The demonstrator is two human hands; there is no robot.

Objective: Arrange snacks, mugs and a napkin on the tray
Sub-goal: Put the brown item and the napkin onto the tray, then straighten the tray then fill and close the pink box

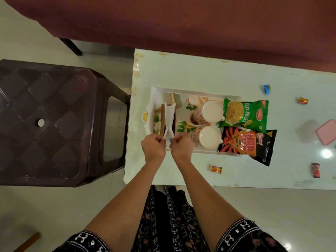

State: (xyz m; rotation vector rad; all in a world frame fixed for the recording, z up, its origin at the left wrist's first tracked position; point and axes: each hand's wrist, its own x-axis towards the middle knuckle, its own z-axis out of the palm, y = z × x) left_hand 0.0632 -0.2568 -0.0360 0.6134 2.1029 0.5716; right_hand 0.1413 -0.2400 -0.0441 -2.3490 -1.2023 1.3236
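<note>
A white floral tray [197,92] lies on the pale green table. Two floral mugs stand in its middle, one [209,112] behind the other [207,138]. At the tray's right end lie a green Soya Sticks packet [245,113] and a black and orange Mad Angles packet [249,144], both overhanging the rim. At the left end a white napkin [170,119] stands in a wooden holder [162,119]. My left hand [153,149] and my right hand [181,147] pinch the napkin's near edge from either side.
Wrapped candies lie loose on the table: red ones [216,169] [316,170] [302,100] and a blue one [267,89]. A pink lidded box [326,131] sits at the right edge. A dark brown plastic stool [54,122] stands left of the table, a maroon sofa [200,24] behind it.
</note>
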